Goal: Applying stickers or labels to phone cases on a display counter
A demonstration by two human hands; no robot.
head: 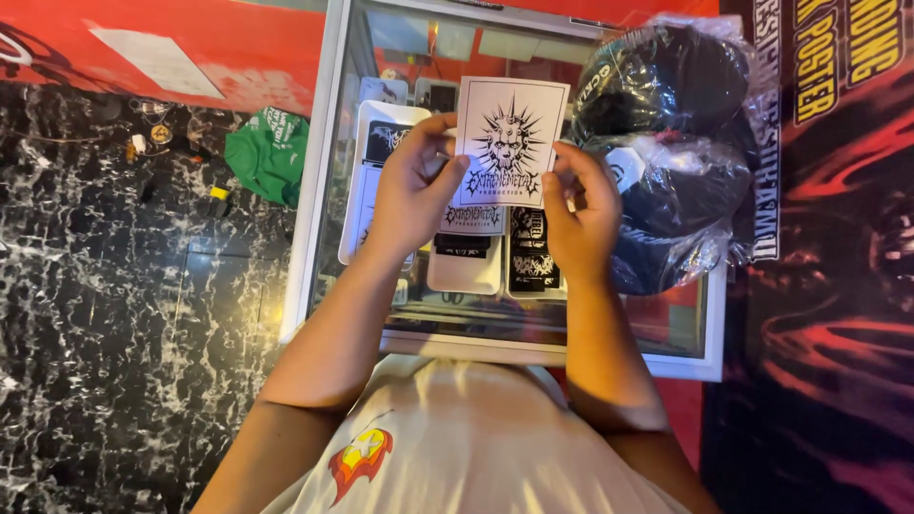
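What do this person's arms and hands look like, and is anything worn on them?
Both arms are bare from shoulder to fingertips: no gloves, watch, rings or bracelets show on the left hand or right hand. The only clothing visible is a pale sleeveless shirt with a small red and yellow emblem on the chest.

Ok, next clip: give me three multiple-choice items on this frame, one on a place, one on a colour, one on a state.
1. Where do the plastic-wrapped dark caps lie?
A. on the glass case, right side
B. on the marble floor
C. in the person's lap

2. What colour is the crumpled cloth on the floor?
A. yellow
B. green
C. white

3. How is the black-and-white card held?
A. lying flat, untouched
B. in the left hand only
C. between left hand and right hand

Key: 1 A, the bags rest on the case top; 2 B, it is plainly green; 3 C, both thumbs pinch its lower edge.
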